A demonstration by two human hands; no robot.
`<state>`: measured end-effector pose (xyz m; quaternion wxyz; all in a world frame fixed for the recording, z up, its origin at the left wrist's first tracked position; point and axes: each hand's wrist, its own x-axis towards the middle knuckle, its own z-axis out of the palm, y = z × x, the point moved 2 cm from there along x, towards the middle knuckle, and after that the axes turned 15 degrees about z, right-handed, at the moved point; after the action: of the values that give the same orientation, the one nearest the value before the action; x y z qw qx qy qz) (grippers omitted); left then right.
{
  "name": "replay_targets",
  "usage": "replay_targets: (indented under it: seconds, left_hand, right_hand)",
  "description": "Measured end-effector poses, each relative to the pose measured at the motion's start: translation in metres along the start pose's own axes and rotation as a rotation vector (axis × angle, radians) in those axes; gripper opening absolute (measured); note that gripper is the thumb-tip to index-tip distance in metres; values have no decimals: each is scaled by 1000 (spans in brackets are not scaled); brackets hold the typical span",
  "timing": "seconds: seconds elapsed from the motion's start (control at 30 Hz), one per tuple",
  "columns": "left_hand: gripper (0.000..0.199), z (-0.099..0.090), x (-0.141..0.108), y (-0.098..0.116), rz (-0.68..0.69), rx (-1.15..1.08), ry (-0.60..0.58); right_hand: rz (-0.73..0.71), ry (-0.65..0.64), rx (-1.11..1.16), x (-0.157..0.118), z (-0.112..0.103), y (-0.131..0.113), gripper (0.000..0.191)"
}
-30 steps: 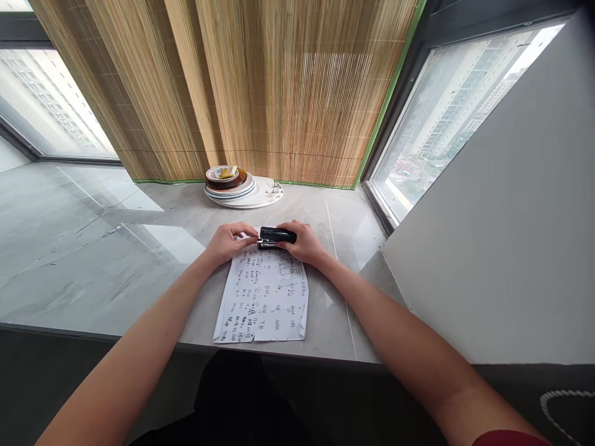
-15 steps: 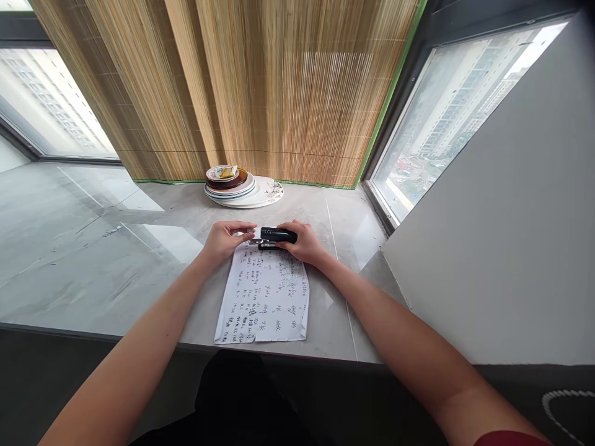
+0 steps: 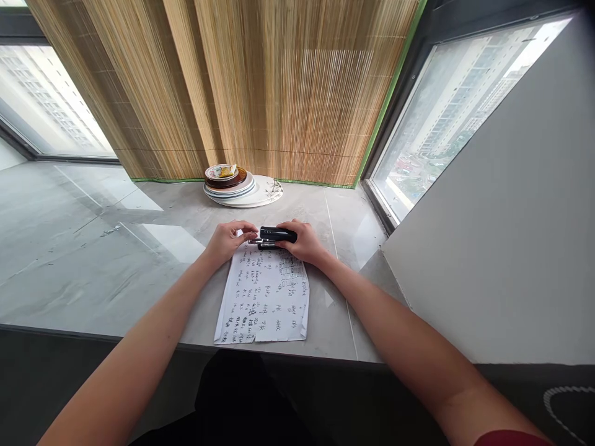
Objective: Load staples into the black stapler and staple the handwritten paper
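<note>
My right hand (image 3: pixel 301 239) grips a black stapler (image 3: pixel 277 234) by its rear end, above the top of the paper. The stapler is swung open, and its metal staple channel (image 3: pixel 255 241) pokes out to the left. At that channel, the thumb and fingers of my left hand (image 3: pixel 231 240) are pinched together. They close on a small grey strip that looks like staples, now mostly hidden by the fingertips. Beneath both hands lies a white sheet of paper (image 3: pixel 263 297) covered in handwriting, with slightly ragged edges.
Behind my hands stands a stack of plates (image 3: pixel 232 189) with a small yellow packet (image 3: pixel 227 171) on top. A bamboo blind (image 3: pixel 242 87) hangs behind them. The counter (image 3: pixel 139 272) ends at a front edge close to me. A white wall (image 3: pixel 502 235) rises on the right.
My left fingertips have moved slightly right and down to the staple channel. The grey strip that showed between them is now mostly out of sight. My right hand and the stapler stay put.
</note>
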<state>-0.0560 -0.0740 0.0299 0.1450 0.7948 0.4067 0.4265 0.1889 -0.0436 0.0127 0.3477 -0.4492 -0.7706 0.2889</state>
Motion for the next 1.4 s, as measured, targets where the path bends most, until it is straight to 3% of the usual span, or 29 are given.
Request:
replay_targets:
  seconds: [0.3,0.67,1.0,1.4]
  left_hand:
    - [27,6,2,-2,163,91,-172]
    - [17,5,-1,-1,408,252,-175]
    - [17,6,-1,-3,451,330,-211]
    - [21,-12,-5,-5,370,133,-164]
  right_hand:
    - [-16,-5,16,1,1,1,32]
    - [-18,0,14,1,1,2,32]
    - [-18,3,33,1,1,2,33]
    - [9,10,52,2,1,5,32]
